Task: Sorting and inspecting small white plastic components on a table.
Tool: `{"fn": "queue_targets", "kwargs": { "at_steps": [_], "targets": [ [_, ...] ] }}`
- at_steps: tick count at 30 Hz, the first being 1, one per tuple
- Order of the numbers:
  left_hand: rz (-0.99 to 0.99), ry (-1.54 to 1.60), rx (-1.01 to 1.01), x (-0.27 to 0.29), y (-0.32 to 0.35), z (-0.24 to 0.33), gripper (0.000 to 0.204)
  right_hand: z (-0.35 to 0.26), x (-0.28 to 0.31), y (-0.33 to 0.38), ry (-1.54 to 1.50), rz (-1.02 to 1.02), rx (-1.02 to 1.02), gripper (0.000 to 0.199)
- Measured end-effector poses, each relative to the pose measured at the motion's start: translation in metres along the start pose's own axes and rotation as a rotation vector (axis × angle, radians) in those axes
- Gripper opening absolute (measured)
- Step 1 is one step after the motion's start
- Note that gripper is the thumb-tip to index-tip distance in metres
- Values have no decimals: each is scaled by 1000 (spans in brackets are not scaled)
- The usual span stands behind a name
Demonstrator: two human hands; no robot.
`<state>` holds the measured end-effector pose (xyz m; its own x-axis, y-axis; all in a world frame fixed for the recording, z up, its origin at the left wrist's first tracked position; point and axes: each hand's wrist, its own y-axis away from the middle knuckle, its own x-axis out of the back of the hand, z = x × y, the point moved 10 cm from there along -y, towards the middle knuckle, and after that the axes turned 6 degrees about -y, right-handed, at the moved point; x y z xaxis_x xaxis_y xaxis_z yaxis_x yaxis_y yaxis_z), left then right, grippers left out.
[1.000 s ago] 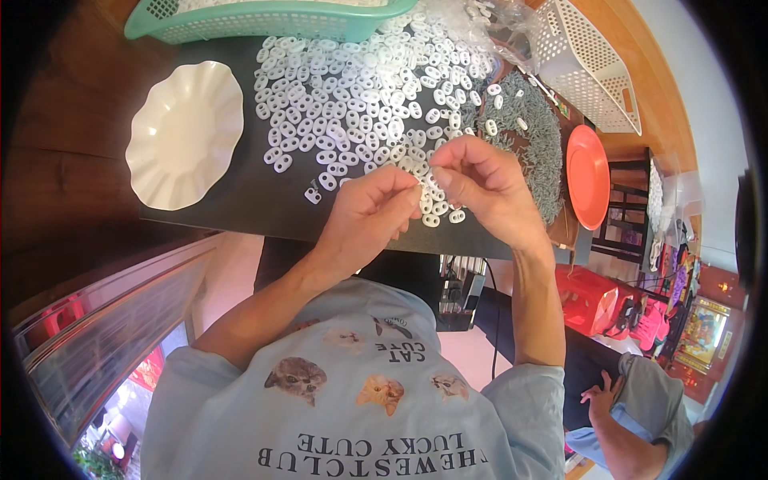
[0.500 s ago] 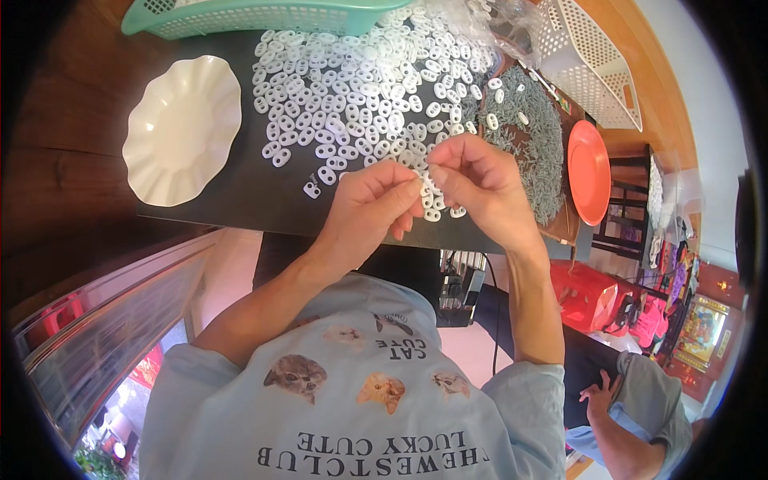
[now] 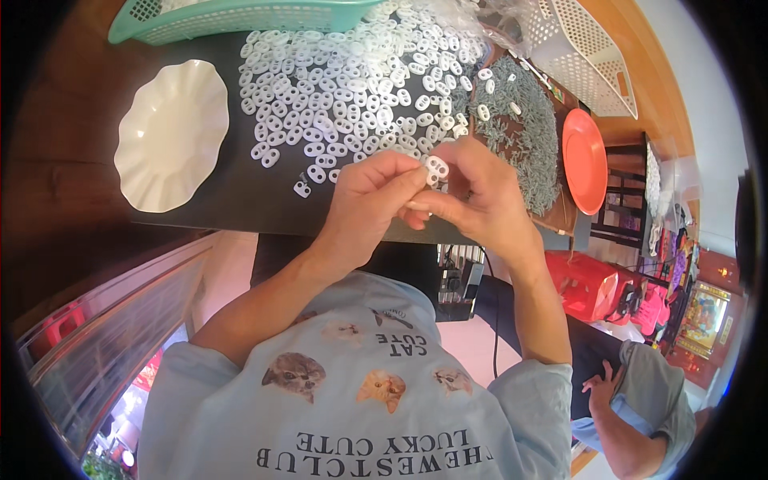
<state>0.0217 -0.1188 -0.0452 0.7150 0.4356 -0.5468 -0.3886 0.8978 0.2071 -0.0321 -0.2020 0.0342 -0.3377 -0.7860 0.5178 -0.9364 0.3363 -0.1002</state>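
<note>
My left hand (image 3: pixel 372 196) and my right hand (image 3: pixel 480 196) meet over the near edge of a black table (image 3: pixel 232 188). Between their fingertips sits a small white two-hole plastic piece (image 3: pixel 437 167), pinched from both sides. Just beyond the hands a wide heap of the same white pieces (image 3: pixel 344 88) covers the table. A heap of small grey parts (image 3: pixel 520 132) lies to the right of it. One white piece (image 3: pixel 302 189) lies apart from the heap, left of my left hand.
A white scalloped plate (image 3: pixel 170 136) rests at the table's left. A teal basket (image 3: pixel 232 16) and a white basket (image 3: pixel 584 56) stand at the far edge. An orange plate (image 3: pixel 585 160) lies at the right. Another person (image 3: pixel 632 404) sits at lower right.
Both hands have drawn closer together at the table's near edge, and the white piece now shows between the fingertips.
</note>
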Motion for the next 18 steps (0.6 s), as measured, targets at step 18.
{"fn": "queue_targets", "kwargs": {
  "at_steps": [18],
  "targets": [
    [-68,-210,103,-2,-4,4,18,-31,1,11,365,-36,302,34]
  ]
}}
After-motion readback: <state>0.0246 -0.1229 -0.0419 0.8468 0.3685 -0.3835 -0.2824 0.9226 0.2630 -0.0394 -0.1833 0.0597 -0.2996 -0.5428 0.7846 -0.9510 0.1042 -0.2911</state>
